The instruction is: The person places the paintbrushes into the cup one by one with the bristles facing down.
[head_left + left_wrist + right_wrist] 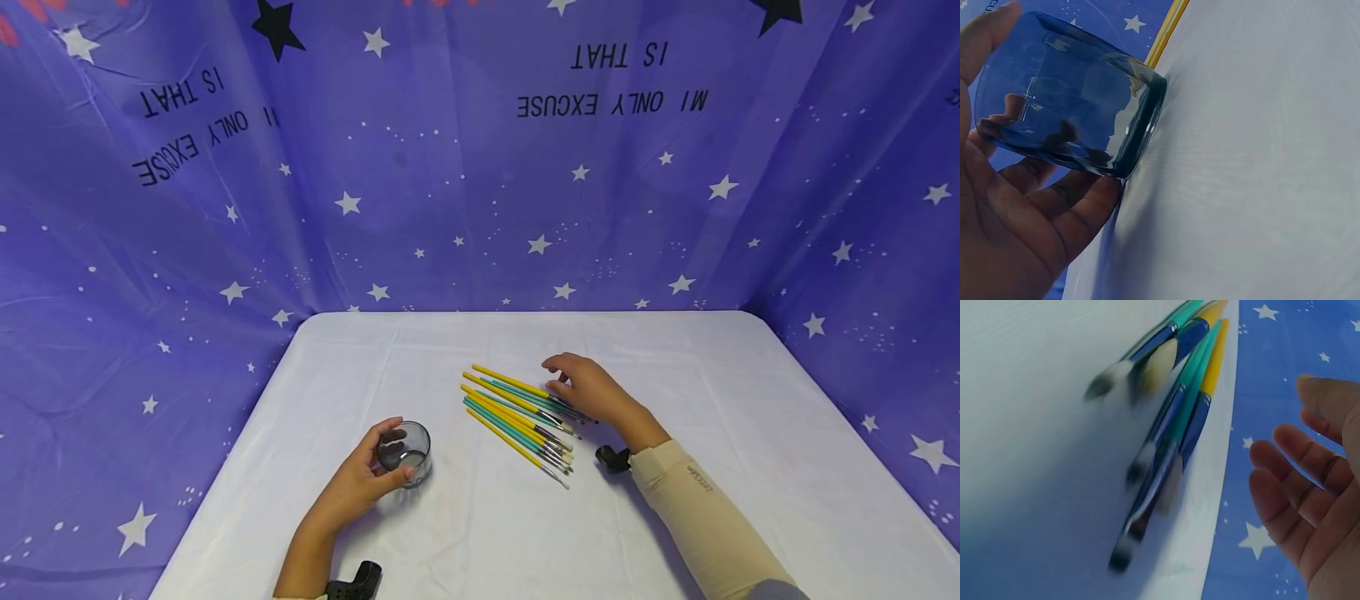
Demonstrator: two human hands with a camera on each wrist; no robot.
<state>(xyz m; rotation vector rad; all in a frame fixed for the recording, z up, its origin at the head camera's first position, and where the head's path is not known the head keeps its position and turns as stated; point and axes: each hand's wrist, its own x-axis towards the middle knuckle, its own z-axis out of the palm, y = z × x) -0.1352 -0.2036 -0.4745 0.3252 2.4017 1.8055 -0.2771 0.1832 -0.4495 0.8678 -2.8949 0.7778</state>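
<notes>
A: What does the left hand (362,477) have?
B: The glass (417,442), fingers curved round it, nearer the worktop's (787,433) left edge than its right.
A: And the brushes (512,413)?
B: Loose on the worktop, about midway between those edges; none stands in the glass.
A: The right hand (591,388)?
B: By the farthest brushes, fingers loosely bent, holding nothing.
A: So how far along is the work?
B: Barely begun, it seems: the glass is in hand, no brush is picked up yet.

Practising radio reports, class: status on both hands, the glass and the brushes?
Left hand gripping glass. Right hand holding nothing, fingers relaxed, near brushes. Brushes lying on table. No obstruction seen.
</notes>
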